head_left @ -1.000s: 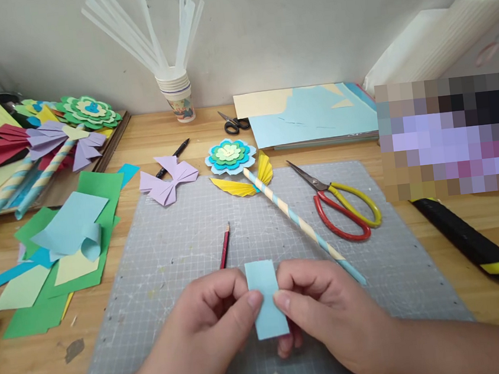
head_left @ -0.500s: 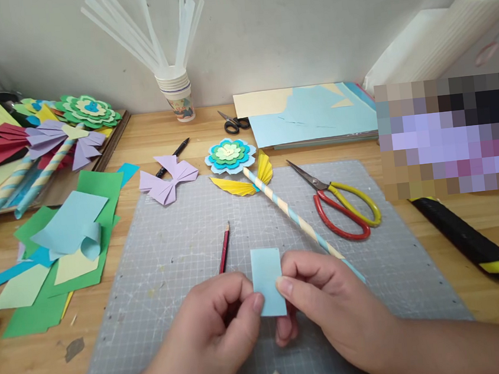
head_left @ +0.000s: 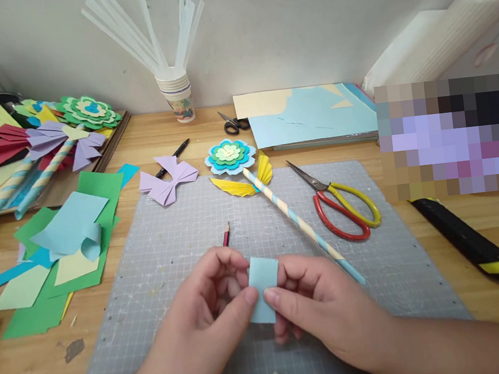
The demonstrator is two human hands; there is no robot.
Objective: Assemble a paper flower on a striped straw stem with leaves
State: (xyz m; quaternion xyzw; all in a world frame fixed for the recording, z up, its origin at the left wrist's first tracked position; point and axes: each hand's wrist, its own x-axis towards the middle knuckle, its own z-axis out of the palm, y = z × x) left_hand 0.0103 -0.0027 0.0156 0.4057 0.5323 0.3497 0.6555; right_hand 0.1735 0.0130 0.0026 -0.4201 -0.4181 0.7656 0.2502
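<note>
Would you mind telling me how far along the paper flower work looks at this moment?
Done: one flower with yellow leaves sits on its striped stem, a lilac bow lies beside it, and more finished pieces are stacked far left. In hand: the left hand and right hand pinch a small light blue paper strip above the cutting mat. Left: the strip is plain and attached to nothing.

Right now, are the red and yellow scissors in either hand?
No, the scissors lie on the grey mat, while both the left hand and right hand pinch a small blue paper.
</note>
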